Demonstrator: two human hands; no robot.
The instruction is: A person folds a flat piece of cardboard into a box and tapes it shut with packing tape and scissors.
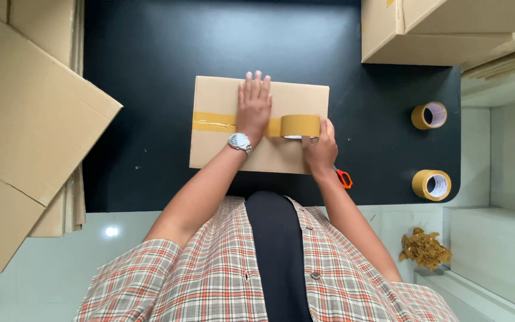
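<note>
A closed cardboard box (222,95) lies on the black table (150,59) in front of me. A strip of tan tape (213,123) runs along its middle seam from the left edge. My left hand (253,107), with a wristwatch, lies flat on the box and presses on the tape. My right hand (321,149) grips a roll of tan tape (300,126) that stands on the box near its right end, joined to the laid strip.
Two more tape rolls (430,115) (431,184) stand at the table's right edge. An orange-handled cutter (344,177) lies by my right wrist. Flat cardboard sheets (25,119) are stacked at left, boxes (424,30) at the back right. Crumpled tape (424,247) lies on the floor.
</note>
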